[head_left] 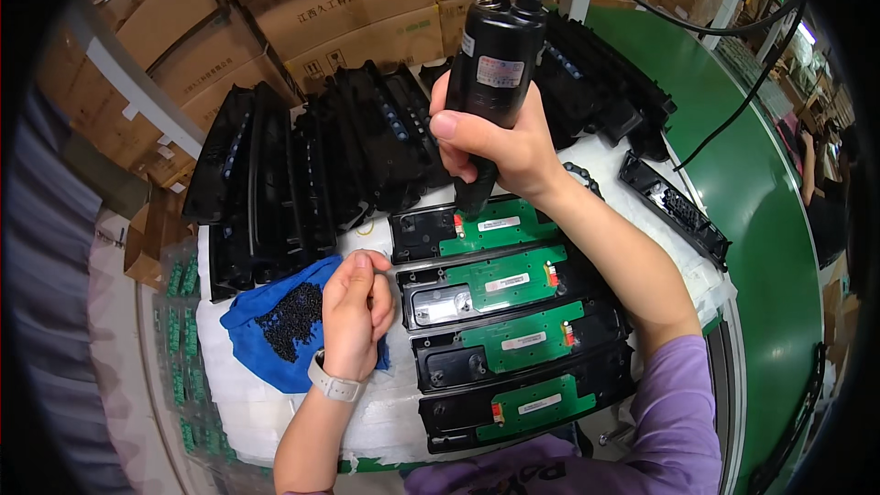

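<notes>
My right hand is wrapped round a black electric screwdriver, held upright with its lower end down at the farthest black plastic housing. A green circuit board with a white label lies in that housing; the exact tip contact is hidden. Left of the housings, my left hand is closed, thumb against curled fingers. Whatever it may hold is too small to make out. Beside it, a pile of small black screws rests on a blue cloth.
Several more housings with green boards lie in a row toward me. Stacked black plastic housings line the far side, with cardboard boxes behind. One black part lies at right, beside a green surface. A black cable hangs there.
</notes>
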